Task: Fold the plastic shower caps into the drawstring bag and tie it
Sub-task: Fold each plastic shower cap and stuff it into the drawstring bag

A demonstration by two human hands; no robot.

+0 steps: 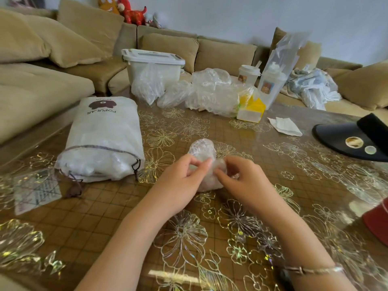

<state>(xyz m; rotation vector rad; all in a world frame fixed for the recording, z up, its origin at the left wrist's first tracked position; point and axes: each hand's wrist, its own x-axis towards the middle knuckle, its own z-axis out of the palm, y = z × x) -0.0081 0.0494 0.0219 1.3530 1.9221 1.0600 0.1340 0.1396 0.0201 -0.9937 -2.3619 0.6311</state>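
Left hand (184, 175) and right hand (241, 177) both pinch one crumpled plastic shower cap (206, 162) between curled fingers, on the table (210, 238); its bunched end protrudes beyond the fingertips. Drawstring bag (102, 139) lies left of the grip, mouth open, cord (73, 185) loose; a heap of caps (201, 91) sits well beyond the hands.

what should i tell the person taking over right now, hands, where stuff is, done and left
Left hand: pinching the near end of a clear shower cap on the table.
Right hand: gripping the same cap from the other side; it is bunched into a small roll, fold not finished.
Drawstring bag: lies to the left, already bulging with caps, mouth open toward the person, cord loose and untied.
Pile of loose caps: at the far side of the table, not yet folded.
Left: finish this fold, put it in the bag, fold the rest, pull and tie the cord.
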